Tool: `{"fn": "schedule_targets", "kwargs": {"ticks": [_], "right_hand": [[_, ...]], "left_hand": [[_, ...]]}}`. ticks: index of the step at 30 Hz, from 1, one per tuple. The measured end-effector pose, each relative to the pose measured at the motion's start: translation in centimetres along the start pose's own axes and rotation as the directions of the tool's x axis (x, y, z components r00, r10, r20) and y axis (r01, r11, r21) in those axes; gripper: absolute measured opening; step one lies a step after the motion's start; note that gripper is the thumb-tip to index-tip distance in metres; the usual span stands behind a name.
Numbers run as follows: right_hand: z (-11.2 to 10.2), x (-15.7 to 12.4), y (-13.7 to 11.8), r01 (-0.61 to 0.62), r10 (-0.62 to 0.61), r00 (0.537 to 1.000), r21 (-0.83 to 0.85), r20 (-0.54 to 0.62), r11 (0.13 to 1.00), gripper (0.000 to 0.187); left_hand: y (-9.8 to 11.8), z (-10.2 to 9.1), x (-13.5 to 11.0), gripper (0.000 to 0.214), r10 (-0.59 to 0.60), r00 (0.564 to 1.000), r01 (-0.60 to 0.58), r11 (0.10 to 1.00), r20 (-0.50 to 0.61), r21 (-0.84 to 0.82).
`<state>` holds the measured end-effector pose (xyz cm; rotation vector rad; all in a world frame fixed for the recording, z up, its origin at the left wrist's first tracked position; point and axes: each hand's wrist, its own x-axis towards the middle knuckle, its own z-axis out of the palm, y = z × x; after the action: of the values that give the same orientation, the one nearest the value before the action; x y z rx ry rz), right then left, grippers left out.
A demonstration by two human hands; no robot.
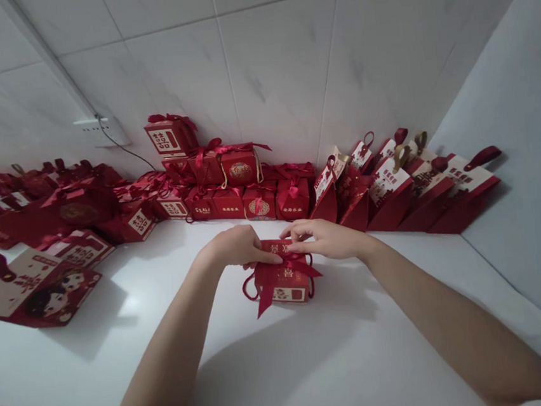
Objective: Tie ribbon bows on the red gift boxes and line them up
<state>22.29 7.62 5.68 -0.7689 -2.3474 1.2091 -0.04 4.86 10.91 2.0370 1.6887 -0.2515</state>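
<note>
A small red gift box [285, 284] with gold lettering, cord handles and a red ribbon [269, 281] stands on the white table [314, 358] in the middle. My left hand [236, 246] rests on the box's top left, fingers curled and pinching at the ribbon. My right hand [321, 236] meets it from the right, fingertips pinched on the ribbon at the top of the box. One ribbon tail hangs down the box's front left.
Stacked red gift boxes [230, 181] line the tiled wall behind. Flat red bags with ribbon loops [407, 183] lean at the right, more boxes and a cartoon-printed bag [44, 292] lie at the left. A wall socket [101, 131] with a cable sits above.
</note>
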Motion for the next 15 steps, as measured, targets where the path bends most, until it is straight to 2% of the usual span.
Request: {"fn": "schedule_targets", "kwargs": {"ticks": [5,7,10,12,15], "right_hand": [[-0.4,0.0,0.5,-0.063,0.063,0.998,-0.027,-0.011,0.998,0.035],[-0.6,-0.1,0.4,-0.099,0.099,0.995,-0.012,-0.017,0.995,0.034],[-0.9,-0.4,-0.2,-0.086,0.086,0.996,0.017,-0.017,0.996,0.038],[-1.2,-0.6,-0.7,-0.075,0.075,0.997,0.013,-0.017,0.997,0.041],[-1.2,-0.8,-1.0,-0.066,0.065,0.997,-0.011,-0.034,0.998,0.041]], "left_hand": [[-0.4,-0.1,0.1,0.063,0.018,1.0,-0.018,1.0,0.013,-0.006],[-0.6,-0.3,-0.1,0.06,0.05,0.996,-0.048,0.998,0.077,-0.036],[-0.8,-0.9,-0.7,0.057,0.081,0.981,-0.065,0.994,0.178,-0.093],[-0.8,-1.1,-1.0,0.06,0.095,0.975,-0.072,0.99,0.202,-0.119],[-0.7,-1.2,-1.3,0.071,0.09,0.979,-0.066,0.989,0.181,-0.136]]}}
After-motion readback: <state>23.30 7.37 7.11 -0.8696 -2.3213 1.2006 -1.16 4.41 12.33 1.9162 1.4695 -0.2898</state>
